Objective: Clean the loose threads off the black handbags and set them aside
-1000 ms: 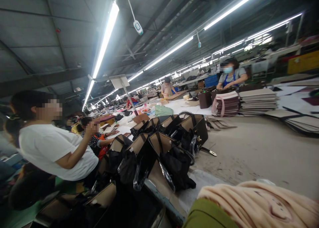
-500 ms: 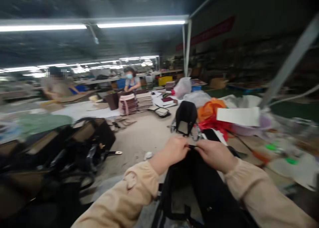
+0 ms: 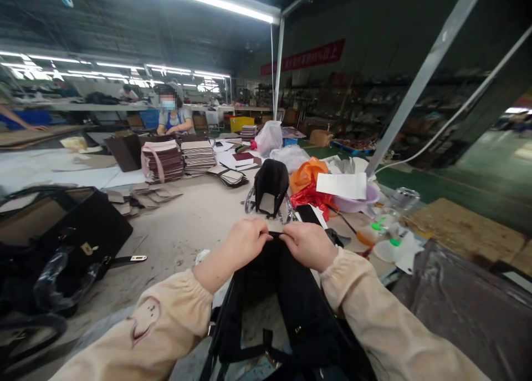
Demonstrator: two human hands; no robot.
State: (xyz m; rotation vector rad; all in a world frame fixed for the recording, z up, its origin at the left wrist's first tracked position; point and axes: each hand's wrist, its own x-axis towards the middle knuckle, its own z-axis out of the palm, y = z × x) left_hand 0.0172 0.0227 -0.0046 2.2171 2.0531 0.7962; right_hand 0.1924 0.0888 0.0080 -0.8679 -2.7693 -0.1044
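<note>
A black handbag (image 3: 307,320) stands before me at the near edge of the worktable, its top gaping so that part of the inside shows. My left hand (image 3: 246,242) pinches the bag's far rim between thumb and fingers. Close beside it, my right hand (image 3: 310,243) grips the same rim, with a small gap between the two hands. Just beyond them sits a smaller black bag (image 3: 271,184) with clear-wrapped handles. On the left rests another black bag (image 3: 100,220) with a gold clasp and a strap lying toward the middle.
Stacked brown-and-cream panels (image 3: 162,162) stand farther back, near a masked person (image 3: 177,117). On the right are an orange plastic bag (image 3: 307,173), a purple basin (image 3: 357,203) and bottles with green caps (image 3: 378,225). A metal post (image 3: 428,76) rises at the right.
My view has turned to the right, so the scene has shifted left and shows more of the right side. Both hands keep their hold on the handbag's rim.
</note>
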